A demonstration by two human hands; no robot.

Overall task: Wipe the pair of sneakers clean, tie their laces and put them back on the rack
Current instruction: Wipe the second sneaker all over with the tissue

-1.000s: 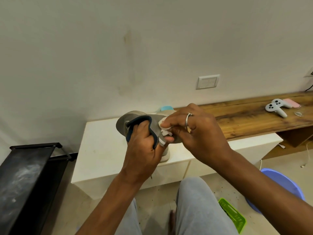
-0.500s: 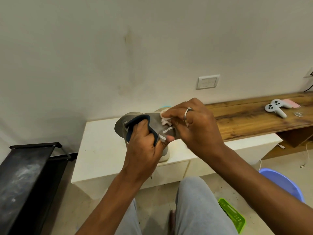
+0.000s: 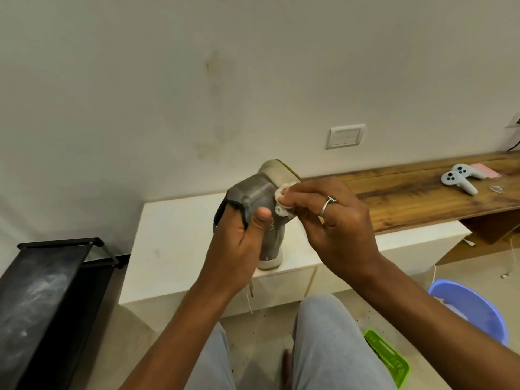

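Head view: left hand [image 3: 239, 249] grips grey fabric sneaker [image 3: 254, 192]; right hand [image 3: 333, 225] pinches white cloth wad [image 3: 282, 207] against it. Wiping step; lace-tying probably next.

No text, label, brand, number or sign can be read anywhere in the frame. The sneaker [image 3: 260, 192], centre frame, shows only plain grey fabric on its visible side. The wall plate [image 3: 345, 136], upper right, and the game controller [image 3: 453, 177] on the wooden counter [image 3: 408, 198], far right, are too small to show any marking.
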